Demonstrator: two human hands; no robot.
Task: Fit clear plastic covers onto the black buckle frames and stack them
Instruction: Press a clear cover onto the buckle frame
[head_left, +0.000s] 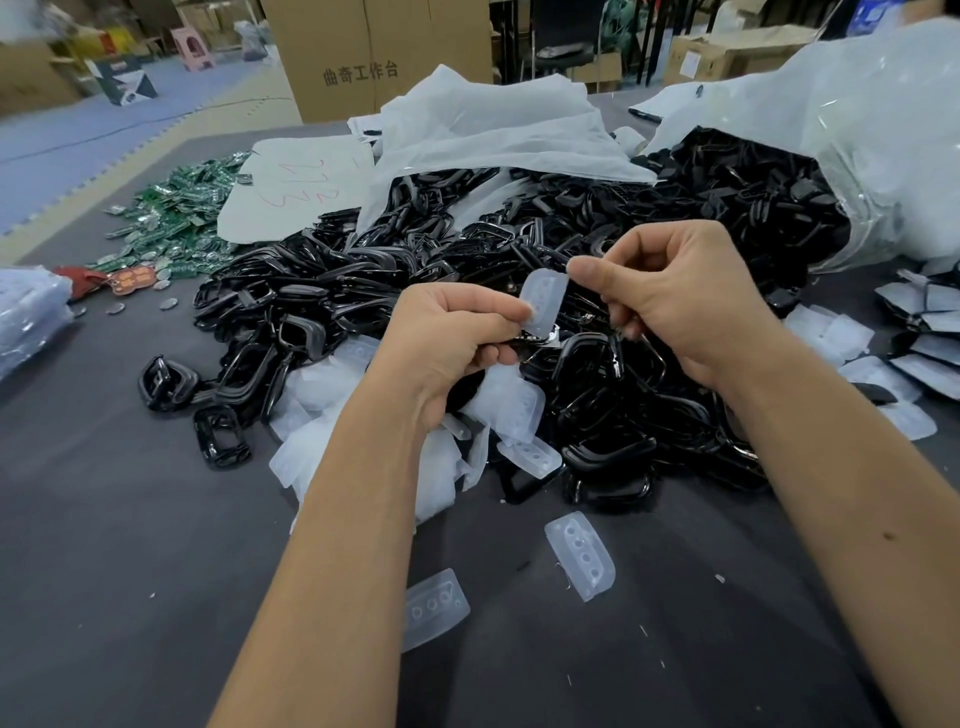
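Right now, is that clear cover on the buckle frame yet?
Not yet: the clear cover stands upright, pinched between both hands above the frame.

Two bare forearms w/ hands, no sleeves in view, no gloves, no watch, no rings or bands seen. Left hand (447, 338) & right hand (675, 301): nails short, plain, no polish. Small dark mole on the right forearm (852, 519), approx mid-length, outer side. Faint fine hair on both forearms, hard to make out. Left forearm (332, 530) unmarked. Upper arms, shoulders & clothing out of frame.
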